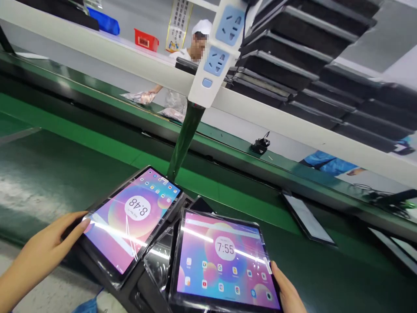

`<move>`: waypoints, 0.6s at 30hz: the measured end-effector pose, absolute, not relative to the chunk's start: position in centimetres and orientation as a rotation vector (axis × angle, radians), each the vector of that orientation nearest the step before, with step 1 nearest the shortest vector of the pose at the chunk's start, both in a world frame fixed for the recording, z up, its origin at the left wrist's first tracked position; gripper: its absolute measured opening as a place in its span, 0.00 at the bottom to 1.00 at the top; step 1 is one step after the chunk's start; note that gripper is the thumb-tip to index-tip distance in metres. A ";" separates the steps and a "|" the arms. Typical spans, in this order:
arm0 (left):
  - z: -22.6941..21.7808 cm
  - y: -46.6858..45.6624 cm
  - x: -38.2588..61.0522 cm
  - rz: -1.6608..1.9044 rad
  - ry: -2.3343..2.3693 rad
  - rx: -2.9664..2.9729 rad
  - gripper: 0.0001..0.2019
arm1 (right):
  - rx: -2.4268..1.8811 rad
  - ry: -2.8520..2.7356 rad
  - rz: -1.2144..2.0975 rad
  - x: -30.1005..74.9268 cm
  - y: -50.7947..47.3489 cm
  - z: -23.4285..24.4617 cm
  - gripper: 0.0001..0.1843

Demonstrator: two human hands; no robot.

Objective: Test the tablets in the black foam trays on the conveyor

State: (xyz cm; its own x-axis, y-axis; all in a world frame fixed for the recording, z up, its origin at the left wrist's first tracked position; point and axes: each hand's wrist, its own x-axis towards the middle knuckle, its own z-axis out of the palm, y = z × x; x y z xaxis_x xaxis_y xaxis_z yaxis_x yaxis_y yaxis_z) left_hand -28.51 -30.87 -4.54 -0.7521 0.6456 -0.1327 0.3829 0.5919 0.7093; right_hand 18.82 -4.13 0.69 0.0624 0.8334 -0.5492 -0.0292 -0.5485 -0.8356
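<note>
My left hand [55, 243] grips the edge of a tablet [114, 200], thumb on the screen side and fingers behind. Its lit screen reads 8:48 upside down, with clear film over the glass. At the lower right my right hand [288, 289] is closed on the side edge of a second tablet [224, 278], whose screen shows 7:55 upright; its fingers behind are mostly hidden. Below and between the two tablets lies a dark foam tray [146, 287]. Another dark, film-wrapped tablet [159, 256] is partly covered between them.
A green workbench [48, 161] runs across the view. A post with a white power strip [215, 56] rises ahead. Stacked black trays [293, 39] fill the upper right shelf. More tablets [308, 219] lie on the right. A co-worker [195, 43] stands beyond the bench.
</note>
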 end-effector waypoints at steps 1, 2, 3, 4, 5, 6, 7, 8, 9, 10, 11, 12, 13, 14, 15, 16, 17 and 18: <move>-4.8 -31.1 -28.4 0.994 2.435 0.766 0.26 | -1.642 -0.851 1.583 18.9 -3.9 0.6 0.31; -5.0 -31.3 -28.3 1.034 2.421 0.721 0.26 | -1.629 -0.889 1.603 18.8 -3.7 0.5 0.31; -5.0 -31.3 -28.4 1.074 2.403 0.691 0.26 | -1.613 -0.929 1.631 18.5 -3.4 0.3 0.30; -4.9 -31.3 -28.6 1.108 2.377 0.670 0.26 | -1.600 -0.975 1.658 18.1 -3.2 0.1 0.30; -4.7 -31.2 -28.8 1.131 2.348 0.655 0.27 | -1.596 -1.031 1.683 17.7 -2.9 -0.2 0.30; -4.5 -31.0 -29.0 1.143 2.321 0.646 0.29 | -1.605 -1.105 1.693 17.2 -2.6 -0.3 0.30; -4.3 -30.8 -29.2 1.146 2.304 0.645 0.30 | -1.624 -1.206 1.671 16.7 -2.1 -0.3 0.31; -4.1 -30.6 -29.3 1.146 2.301 0.653 0.30 | -1.646 -1.330 1.599 16.2 -1.7 -0.2 0.33; -3.8 -30.4 -29.5 1.146 2.309 0.668 0.29 | -1.648 -1.460 1.471 15.6 -1.1 0.2 0.34; -3.6 -30.2 -29.6 1.145 2.318 0.688 0.28 | -1.618 -1.579 1.310 14.9 -0.6 0.7 0.35; -3.4 -30.0 -29.6 1.144 2.326 0.701 0.27 | -1.558 -1.676 1.150 14.1 0.0 1.4 0.34; -3.3 -29.9 -29.7 1.139 2.325 0.702 0.26 | -1.474 -1.751 1.024 13.1 0.4 2.2 0.33; -3.3 -29.9 -29.7 1.134 2.318 0.691 0.25 | -1.379 -1.814 0.963 11.7 0.8 3.0 0.31; -3.5 -29.9 -29.8 1.134 2.304 0.678 0.26 | -1.282 -1.881 0.969 10.1 1.0 3.7 0.29; -3.8 -30.1 -29.8 1.140 2.291 0.662 0.27 | -1.192 -1.956 1.024 8.1 1.2 4.3 0.27; -4.4 -30.3 -29.8 1.155 2.276 0.639 0.29 | -1.111 -2.028 1.102 6.0 1.4 4.6 0.26; -5.1 -30.7 -29.8 1.184 2.260 0.604 0.31 | -1.033 -2.105 1.154 3.7 1.5 4.7 0.25; -5.9 -31.1 -29.7 1.226 2.234 0.558 0.34 | -0.990 -2.169 1.162 1.3 1.7 4.6 0.25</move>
State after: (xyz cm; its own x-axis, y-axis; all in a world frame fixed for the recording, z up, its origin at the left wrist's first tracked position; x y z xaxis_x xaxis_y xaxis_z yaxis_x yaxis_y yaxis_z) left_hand -29.73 -31.09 -5.94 -0.7764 0.5794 -0.2479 0.1022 0.5039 0.8577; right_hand 1.35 1.71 4.61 -0.6203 0.7806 0.0763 0.3688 0.3761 -0.8501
